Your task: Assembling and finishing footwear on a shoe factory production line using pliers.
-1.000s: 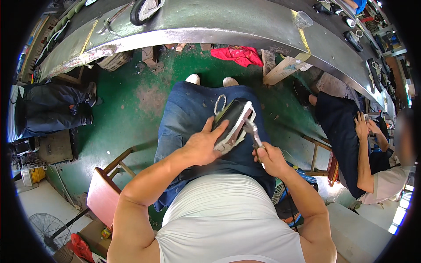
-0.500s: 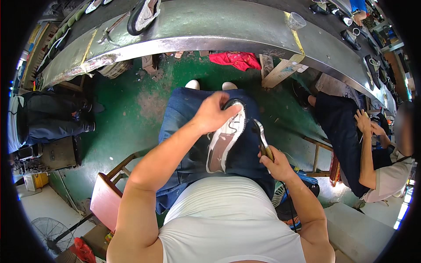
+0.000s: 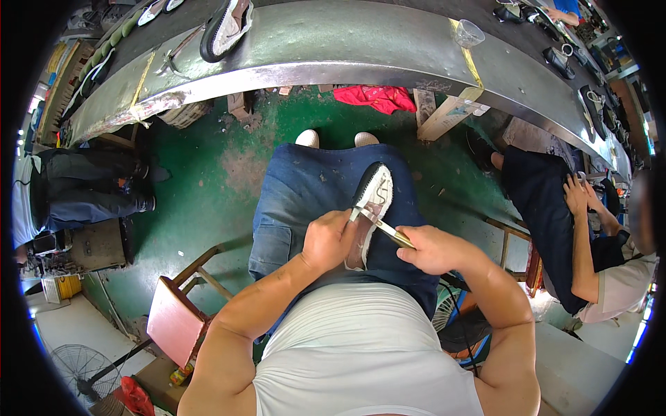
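**benchrat:** Going left to right. The left hand [image 3: 331,239] is curled shut around the shoe [image 3: 370,208], pinning it sole-up on the lap, over the jeans [image 3: 312,187]. Toe points away from the body, heel end sits under the left knuckles. Just to the right of that hand, the right hand [image 3: 431,248] is fisted around a brass-coloured handle, and the knife [image 3: 381,225] runs from it up-left so its tip lands right at the left fingers, on the shoe's edge.

**sole_mate:** That's the bit that would worry me. Blade tip touching-close to the holding fingers, and I'd guess it's being pushed toward them. If it skids off the rubber, it goes into the left hand or down into the thigh. The shoe is only braced on a leg, so it could roll too.

**benchrat:** Agreed, and a slip could gouge the upper as well. Compared with half a second ago: back then the left hand was up at the toe end, arm stretched out, and the knife stood off to the right of the shoe, not on it. Now the left hand has slid back toward the heel and the blade has come across to the shoe.

**sole_mate:** The person in dark trousers [image 3: 548,208] far right of the right hand, same place both times.
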A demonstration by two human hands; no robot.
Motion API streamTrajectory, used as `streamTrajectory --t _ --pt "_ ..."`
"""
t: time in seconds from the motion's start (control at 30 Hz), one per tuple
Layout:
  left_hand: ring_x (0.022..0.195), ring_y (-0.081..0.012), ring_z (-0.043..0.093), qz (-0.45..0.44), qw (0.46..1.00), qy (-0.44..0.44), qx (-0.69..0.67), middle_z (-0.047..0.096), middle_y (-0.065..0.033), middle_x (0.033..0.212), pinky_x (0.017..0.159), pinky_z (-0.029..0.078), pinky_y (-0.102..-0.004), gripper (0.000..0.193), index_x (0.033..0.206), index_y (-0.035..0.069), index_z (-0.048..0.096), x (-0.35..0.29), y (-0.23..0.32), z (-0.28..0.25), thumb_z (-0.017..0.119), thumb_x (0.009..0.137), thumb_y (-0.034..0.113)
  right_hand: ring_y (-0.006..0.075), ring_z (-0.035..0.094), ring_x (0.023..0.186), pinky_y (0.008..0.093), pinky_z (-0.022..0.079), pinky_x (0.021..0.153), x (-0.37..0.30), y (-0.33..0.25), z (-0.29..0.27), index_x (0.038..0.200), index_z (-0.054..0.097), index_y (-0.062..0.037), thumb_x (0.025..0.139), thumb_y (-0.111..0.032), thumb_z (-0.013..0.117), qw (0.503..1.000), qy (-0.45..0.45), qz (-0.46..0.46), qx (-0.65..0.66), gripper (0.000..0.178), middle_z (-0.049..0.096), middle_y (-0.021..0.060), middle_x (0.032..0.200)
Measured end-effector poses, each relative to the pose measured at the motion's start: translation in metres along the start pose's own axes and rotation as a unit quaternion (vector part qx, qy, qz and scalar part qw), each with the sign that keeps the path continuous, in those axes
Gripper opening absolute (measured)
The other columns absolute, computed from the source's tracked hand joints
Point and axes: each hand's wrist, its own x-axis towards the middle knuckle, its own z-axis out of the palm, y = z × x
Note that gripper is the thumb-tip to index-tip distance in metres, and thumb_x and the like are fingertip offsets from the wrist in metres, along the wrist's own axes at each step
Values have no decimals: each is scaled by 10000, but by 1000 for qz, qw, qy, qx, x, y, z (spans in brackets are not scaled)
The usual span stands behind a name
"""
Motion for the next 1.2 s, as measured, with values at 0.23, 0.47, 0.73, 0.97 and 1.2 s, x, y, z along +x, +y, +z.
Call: streamTrajectory --t 0.23,0.47,0.73,0.97,1.2 --pt "1332 -248 461 -229 875 -38 -424 526 -146 1402 1112 356 -363 452 1407 25 477 -23 -47 38 420 1081 333 418 666 894 493 515 796 24 -15 -32 1039 623 39 960 -302 587 978 -132 57 -148 351 687 236 914" --pt "1462 -230 263 -307 769 -121 -548 286 -132 1592 1191 224 -325 767 1614 100 46 -14 -49 30 436 1060 461 406 651 836 470 492 726 27 32 70 1077 622 -30 871 -236 705 986 147 3 82 303 657 211 879" --pt "1392 -185 353 -288 831 -65 -472 371 -133 1548 1153 269 -291 646 1613 90 102 -8 -50 40 437 1077 222 382 626 1066 446 530 863 40 31 19 1248 527 89 889 -149 654 958 160 -85 -224 449 609 233 1199" --pt "1356 -179 411 -256 880 -69 -395 445 -143 1495 1132 307 -283 645 1606 64 119 -5 -43 34 444 1076 232 289 688 731 395 525 704 40 17 30 979 600 11 943 -161 625 980 7 53 191 178 689 155 822" --pt "1396 -212 388 -231 904 -82 -351 403 -172 1529 1148 292 -293 655 1601 41 110 -9 -43 34 450 1070 220 232 692 733 360 554 637 41 49 62 1088 593 18 941 -128 625 986 133 -93 30 209 658 155 897"
